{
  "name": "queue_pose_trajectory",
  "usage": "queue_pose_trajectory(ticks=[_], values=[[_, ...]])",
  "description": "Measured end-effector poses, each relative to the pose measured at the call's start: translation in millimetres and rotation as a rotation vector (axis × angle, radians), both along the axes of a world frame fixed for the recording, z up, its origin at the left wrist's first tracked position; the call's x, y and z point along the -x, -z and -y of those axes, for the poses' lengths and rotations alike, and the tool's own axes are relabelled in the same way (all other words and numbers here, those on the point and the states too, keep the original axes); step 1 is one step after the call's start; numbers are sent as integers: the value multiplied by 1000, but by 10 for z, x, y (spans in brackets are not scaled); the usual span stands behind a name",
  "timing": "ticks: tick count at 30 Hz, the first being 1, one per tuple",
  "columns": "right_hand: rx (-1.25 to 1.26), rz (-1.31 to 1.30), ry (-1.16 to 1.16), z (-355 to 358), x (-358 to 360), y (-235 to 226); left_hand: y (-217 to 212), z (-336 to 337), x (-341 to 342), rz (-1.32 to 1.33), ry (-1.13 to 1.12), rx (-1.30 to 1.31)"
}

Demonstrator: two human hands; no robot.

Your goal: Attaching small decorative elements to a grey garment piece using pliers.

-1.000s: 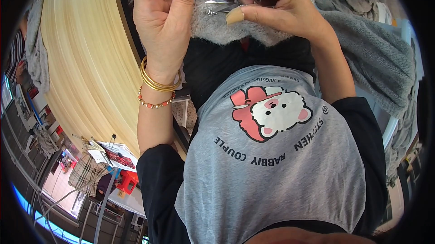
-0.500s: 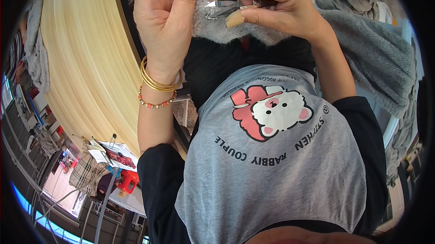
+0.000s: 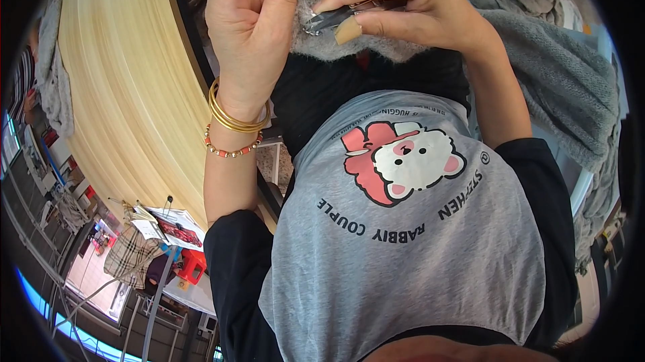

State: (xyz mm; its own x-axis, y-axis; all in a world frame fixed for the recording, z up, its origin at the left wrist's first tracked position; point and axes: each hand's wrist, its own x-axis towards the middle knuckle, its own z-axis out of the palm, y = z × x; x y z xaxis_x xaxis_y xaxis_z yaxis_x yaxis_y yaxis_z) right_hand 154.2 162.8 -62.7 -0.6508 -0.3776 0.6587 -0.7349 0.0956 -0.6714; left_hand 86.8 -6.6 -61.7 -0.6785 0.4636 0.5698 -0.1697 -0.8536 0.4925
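Grey fuzzy knit fabric point(image 3: 390, 47) lies over my lap at the top of the view. Above it, my right hand point(image 3: 423, 12) grips a small pair of thread snips point(image 3: 329, 20), their blades pointing left and close together. Tan tape wraps the tip of my right thumb. Beside the blade tips, my left hand point(image 3: 252, 32) has its thumb and a finger brought together at the top edge. Whatever it pinches, if anything, is too small to make out. Gold bangles point(image 3: 232, 114) and a beaded bracelet circle my left wrist.
A long wood-grain table point(image 3: 127, 79) runs along my left, with a clipboard of papers point(image 3: 178, 224) at its near end. On my right, a pile of grey knit pieces point(image 3: 557, 79) hangs over a pale blue bin edge point(image 3: 581, 190). A red stool point(image 3: 193, 266) stands beyond the table's near end.
The snips' blades, apart before, have come together. My left hand has shifted slightly right, its thumb and finger still together near the fabric.
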Motion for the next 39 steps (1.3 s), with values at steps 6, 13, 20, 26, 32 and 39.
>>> queue_pose_trajectory(ticks=[6,13,20,26,32,39], values=[[72,72,-19,40,-22,3,7,-19,0,-26,-14,-50],[-67,83,124,14,-103,-88,-334,204,-129,-216,-332,1029],[64,381,153,-18,-209,139,-37,218,107,-332,-365,926],[460,790,-219,147,-625,-112,5,-104,101,-970,-275,1285],[580,857,-282,95,-903,-73,121,-885,-407,-1478,-92,1824],[311,896,394,-444,-1554,299,-197,-804,496,-1521,-312,1439]])
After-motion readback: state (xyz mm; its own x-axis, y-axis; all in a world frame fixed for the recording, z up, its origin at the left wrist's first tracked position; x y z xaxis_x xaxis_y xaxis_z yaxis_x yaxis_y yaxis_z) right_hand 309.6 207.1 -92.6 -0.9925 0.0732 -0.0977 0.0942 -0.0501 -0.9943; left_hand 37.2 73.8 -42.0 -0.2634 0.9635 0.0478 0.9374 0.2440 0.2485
